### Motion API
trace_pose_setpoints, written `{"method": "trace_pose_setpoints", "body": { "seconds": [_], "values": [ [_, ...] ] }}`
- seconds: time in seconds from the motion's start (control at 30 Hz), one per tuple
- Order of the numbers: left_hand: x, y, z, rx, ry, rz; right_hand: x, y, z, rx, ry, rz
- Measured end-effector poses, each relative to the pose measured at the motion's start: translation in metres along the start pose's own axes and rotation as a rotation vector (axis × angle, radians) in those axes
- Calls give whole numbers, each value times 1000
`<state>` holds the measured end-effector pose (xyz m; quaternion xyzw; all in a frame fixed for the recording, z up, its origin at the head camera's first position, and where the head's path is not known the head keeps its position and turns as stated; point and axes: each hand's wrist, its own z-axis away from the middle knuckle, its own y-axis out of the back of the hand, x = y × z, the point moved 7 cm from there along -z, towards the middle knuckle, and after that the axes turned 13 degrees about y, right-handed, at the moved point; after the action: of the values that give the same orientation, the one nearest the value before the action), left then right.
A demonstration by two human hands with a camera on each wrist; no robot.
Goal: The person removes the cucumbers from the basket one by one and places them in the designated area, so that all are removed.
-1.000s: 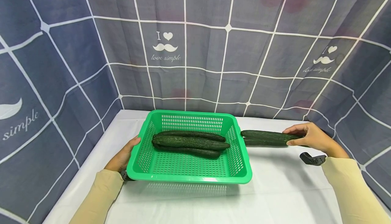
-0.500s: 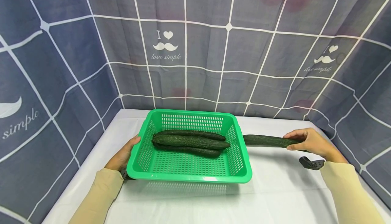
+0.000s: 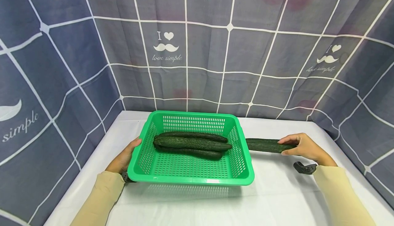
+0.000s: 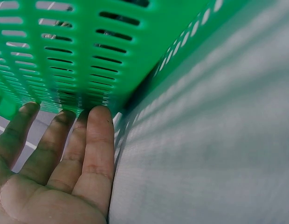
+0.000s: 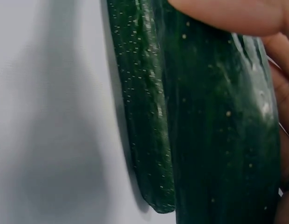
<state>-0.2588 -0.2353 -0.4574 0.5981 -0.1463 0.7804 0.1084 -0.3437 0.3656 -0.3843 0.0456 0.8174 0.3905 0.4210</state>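
A green perforated basket [image 3: 191, 180] stands on the white-covered table with three cucumbers inside; the lighter, ridged cucumber [image 3: 194, 143] lies over the darker pair. At the basket's left side is my left hand [image 3: 124, 157], its thumb near the rim. In the left wrist view its straight fingers [image 4: 99, 144] meet the slotted wall from outside. To the right of the basket, my right hand [image 3: 300, 146] pinches a cucumber [image 5: 219, 126] between thumb and fingers, near its right end. A second cucumber [image 5: 142, 107] lies alongside it in the right wrist view. The basket rim hides their left ends.
A grey curtain [image 3: 209, 85] with white grid lines rises behind the table and along both sides. White cloth [image 3: 277, 191] covers the table in front of and around the basket. Black devices sit at both wrists, the right wrist device [image 3: 304, 168] more visible.
My right hand has moved left and toward the front, bringing its cucumber forward so the two outside cucumbers now overlap in the head view. The left hand and basket stay where they were.
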Motion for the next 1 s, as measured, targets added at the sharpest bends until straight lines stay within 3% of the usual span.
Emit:
{"method": "trace_pose_setpoints", "body": {
  "seconds": [0.27, 0.63, 1.0],
  "values": [
    [-3, 0, 0, 12, 12, 8, 0, -13, -9, -2, 8, 7],
    [-1, 0, 0, 13, 2, 2, 11, -19, -13, -4, -66, 154],
    [-1, 0, -1, 15, 5, 15, 16, -26, -13, 9, -74, 224]
  ]
}}
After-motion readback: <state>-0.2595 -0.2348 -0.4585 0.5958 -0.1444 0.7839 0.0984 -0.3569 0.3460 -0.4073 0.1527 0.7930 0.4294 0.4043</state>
